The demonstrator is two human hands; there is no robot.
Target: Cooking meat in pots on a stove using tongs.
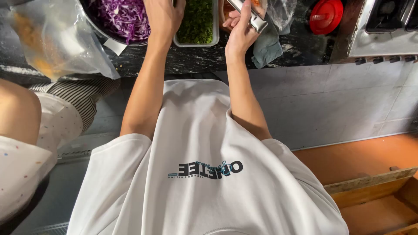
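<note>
Your left hand (163, 17) rests at the cabbage bowl (109, 30), grip hidden. Right hand (241, 32) clasps tongs (248, 15) (angled up-left), just right of the herb tray (197, 24).

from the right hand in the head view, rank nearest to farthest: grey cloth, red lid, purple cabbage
1. Grey cloth, just beside the right hand, on the counter.
2. Red lid, farther toward the stove side.
3. Purple cabbage, in the bowl past the left hand.

One head-worn camera looks steeply down the wearer's chest, close, toward the dark counter (183, 65) edge.
</note>
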